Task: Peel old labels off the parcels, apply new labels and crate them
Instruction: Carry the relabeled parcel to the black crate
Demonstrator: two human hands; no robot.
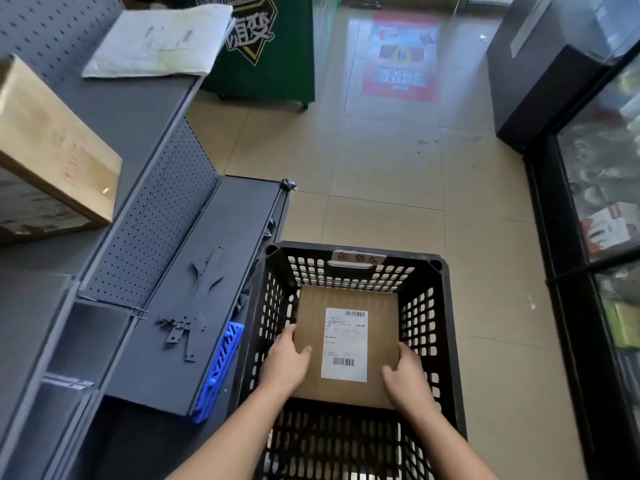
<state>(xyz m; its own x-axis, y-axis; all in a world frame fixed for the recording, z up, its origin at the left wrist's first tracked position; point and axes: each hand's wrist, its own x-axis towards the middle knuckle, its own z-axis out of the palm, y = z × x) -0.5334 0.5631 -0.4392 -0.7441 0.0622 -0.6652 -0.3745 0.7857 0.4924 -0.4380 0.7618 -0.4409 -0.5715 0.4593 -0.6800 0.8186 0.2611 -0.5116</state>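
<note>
Inside the black perforated plastic crate (446, 341), our left hand (285, 362) and right hand (405, 375) hold the flat brown cardboard parcel (381, 323), fingers (289, 336) curled round its side edges, white label (344, 344) upward.

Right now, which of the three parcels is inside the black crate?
The flat brown parcel with the white label, gripped by the left hand and right hand inside the black crate. The larger cardboard box and white mailer lie on the grey shelving.

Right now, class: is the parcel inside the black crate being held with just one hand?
No: the left hand and the right hand each grip one side of the parcel inside the crate.
</note>
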